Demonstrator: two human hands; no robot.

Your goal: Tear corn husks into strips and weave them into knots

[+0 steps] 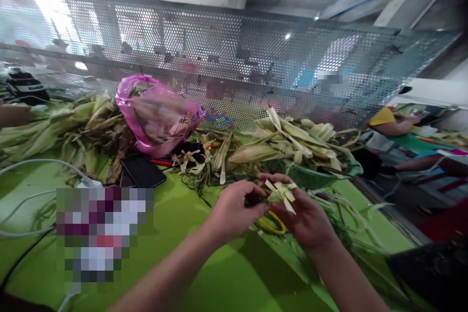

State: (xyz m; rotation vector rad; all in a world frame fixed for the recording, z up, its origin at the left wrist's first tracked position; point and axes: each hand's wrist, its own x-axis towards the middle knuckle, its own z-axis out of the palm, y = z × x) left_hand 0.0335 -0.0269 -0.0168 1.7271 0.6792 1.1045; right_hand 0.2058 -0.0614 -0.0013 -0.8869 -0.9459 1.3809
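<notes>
My left hand [234,209] and my right hand [305,217] meet above the green table [175,234], both pinched on a small folded piece of pale corn-husk strips [281,192]. Strip ends stick out between the fingers of my right hand. Yellow-handled scissors [272,226] lie on the table just under my hands. A green basin [314,175] heaped with corn husks stands right behind my hands.
A pink plastic bag [157,117] and a pile of husks [73,126] lie at the back left. A black phone [143,170] and white cables [32,190] lie on the left. A perforated metal screen [234,58] closes the back. Another person sits at the far right [391,124].
</notes>
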